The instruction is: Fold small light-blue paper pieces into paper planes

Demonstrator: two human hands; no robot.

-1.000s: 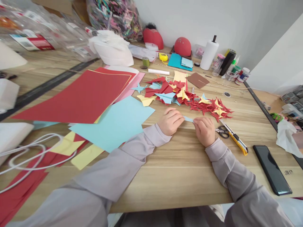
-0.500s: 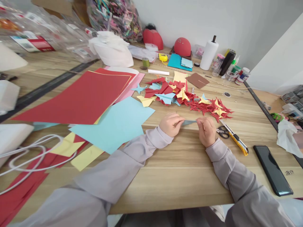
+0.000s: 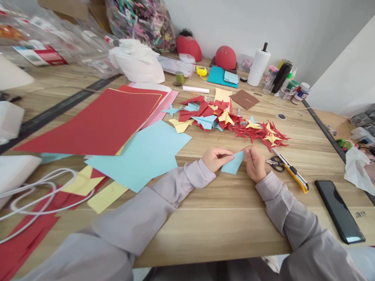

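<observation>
A small light-blue piece of paper (image 3: 233, 164) is held between my two hands above the wooden table. My left hand (image 3: 217, 159) pinches its upper left edge between thumb and fingers. On the other side, my right hand (image 3: 254, 162) grips the upper right corner, fingers curled. Behind the hands lies a pile of folded red, yellow and blue paper shapes (image 3: 258, 132). Black-handled scissors (image 3: 276, 164) and a yellow utility knife (image 3: 294, 175) lie just right of my right hand.
Large red sheets (image 3: 96, 125) and a light-blue sheet (image 3: 140, 154) lie left. A white cable (image 3: 52, 185) loops over red strips. A black phone (image 3: 336, 210) rests at right. Bottles, a white roll (image 3: 259, 67) and a stuffed plastic bag (image 3: 143, 23) stand at the back.
The blue paper has turned from a thin edge-on strip to show its broad face, hanging below the fingers. My left hand has shifted slightly right and down.
</observation>
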